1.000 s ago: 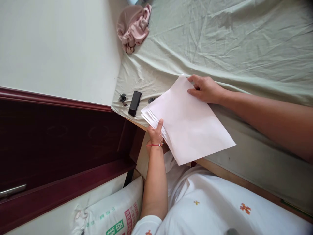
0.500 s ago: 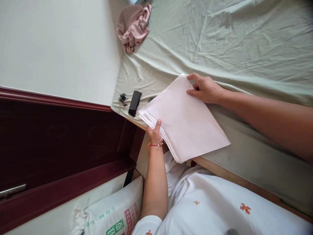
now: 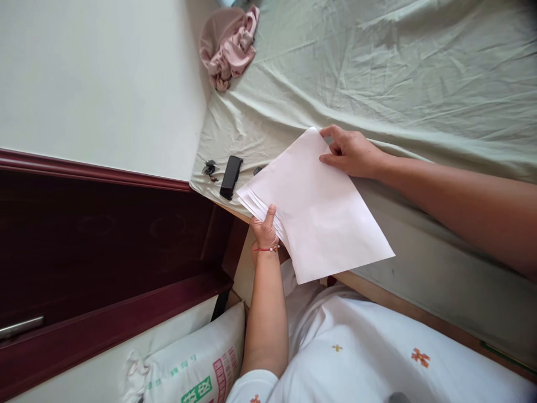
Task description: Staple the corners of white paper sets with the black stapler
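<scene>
Paper sheets (image 3: 321, 207) (white), between both hands (image 3: 264, 230) (image 3: 354, 154), edges held

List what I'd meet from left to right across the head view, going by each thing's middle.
Metal handle, small dark bunch, black oblong object, left hand, white paper sheets, right hand.

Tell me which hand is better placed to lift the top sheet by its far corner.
Probably the right hand: its thumb and index finger are at the far corner of the white sheets, while the left hand grips their left edge, thumb on top.
</scene>
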A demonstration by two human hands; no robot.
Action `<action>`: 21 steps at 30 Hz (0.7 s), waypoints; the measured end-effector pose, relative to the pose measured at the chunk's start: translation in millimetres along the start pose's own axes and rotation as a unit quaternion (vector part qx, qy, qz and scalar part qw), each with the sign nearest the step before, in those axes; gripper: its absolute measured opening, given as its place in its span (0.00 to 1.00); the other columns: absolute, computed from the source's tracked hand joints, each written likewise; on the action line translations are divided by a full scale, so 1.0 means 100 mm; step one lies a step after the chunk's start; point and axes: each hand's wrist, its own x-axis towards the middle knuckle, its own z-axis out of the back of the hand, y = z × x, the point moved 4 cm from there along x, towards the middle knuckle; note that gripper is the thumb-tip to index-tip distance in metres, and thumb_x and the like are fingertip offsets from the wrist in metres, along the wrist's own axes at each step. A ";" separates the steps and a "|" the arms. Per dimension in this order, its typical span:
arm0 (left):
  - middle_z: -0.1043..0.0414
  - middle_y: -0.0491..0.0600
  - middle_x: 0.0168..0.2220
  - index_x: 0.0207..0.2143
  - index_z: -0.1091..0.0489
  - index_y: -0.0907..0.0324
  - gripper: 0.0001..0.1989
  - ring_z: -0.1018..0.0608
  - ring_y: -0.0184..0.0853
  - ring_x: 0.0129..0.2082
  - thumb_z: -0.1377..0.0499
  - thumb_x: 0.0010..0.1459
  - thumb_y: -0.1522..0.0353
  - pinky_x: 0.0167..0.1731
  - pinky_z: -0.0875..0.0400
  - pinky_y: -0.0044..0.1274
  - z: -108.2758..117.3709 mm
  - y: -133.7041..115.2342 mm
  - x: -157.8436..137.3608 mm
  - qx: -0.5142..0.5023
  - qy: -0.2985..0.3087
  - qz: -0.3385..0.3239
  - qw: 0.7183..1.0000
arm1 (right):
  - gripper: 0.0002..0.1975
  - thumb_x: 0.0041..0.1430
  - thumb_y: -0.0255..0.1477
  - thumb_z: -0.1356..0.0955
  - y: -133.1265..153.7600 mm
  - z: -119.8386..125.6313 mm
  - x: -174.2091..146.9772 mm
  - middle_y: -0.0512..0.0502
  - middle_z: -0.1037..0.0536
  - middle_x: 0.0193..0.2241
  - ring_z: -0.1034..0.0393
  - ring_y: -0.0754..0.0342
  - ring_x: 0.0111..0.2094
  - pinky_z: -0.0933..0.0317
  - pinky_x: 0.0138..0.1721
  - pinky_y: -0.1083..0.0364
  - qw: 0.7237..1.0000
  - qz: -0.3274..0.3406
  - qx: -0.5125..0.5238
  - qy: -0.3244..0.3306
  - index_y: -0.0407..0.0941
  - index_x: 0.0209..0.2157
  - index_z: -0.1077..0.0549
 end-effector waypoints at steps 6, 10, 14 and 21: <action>0.14 0.51 0.42 0.38 0.16 0.61 0.30 0.14 0.42 0.47 0.16 0.37 0.53 0.56 0.19 0.30 0.00 0.01 0.00 -0.006 -0.002 0.010 1.000 | 0.25 0.60 0.30 0.29 0.00 0.01 -0.01 0.53 0.25 0.26 0.29 0.47 0.32 0.38 0.39 0.48 1.000 0.011 0.000 0.001 0.47 0.59 0.29; 0.14 0.52 0.43 0.39 0.16 0.61 0.31 0.14 0.44 0.49 0.16 0.37 0.53 0.57 0.19 0.32 0.00 0.02 0.00 -0.008 -0.004 0.014 1.000 | 0.26 0.59 0.31 0.28 -0.01 0.01 -0.01 0.53 0.24 0.26 0.30 0.47 0.32 0.38 0.39 0.48 1.000 0.020 0.008 0.000 0.48 0.59 0.29; 0.13 0.53 0.45 0.41 0.16 0.61 0.31 0.14 0.45 0.51 0.16 0.38 0.53 0.59 0.20 0.33 0.00 0.02 -0.01 -0.008 -0.004 0.006 1.000 | 0.26 0.59 0.31 0.28 -0.02 0.00 0.00 0.54 0.26 0.24 0.31 0.48 0.30 0.38 0.38 0.48 1.000 0.022 0.009 -0.004 0.47 0.59 0.29; 0.13 0.54 0.45 0.42 0.16 0.61 0.31 0.14 0.47 0.54 0.17 0.40 0.53 0.61 0.21 0.35 -0.01 0.01 -0.01 -0.005 0.001 0.000 1.000 | 0.26 0.59 0.31 0.28 -0.02 0.01 -0.01 0.54 0.26 0.25 0.29 0.48 0.32 0.38 0.39 0.48 1.000 0.028 0.011 -0.008 0.47 0.59 0.28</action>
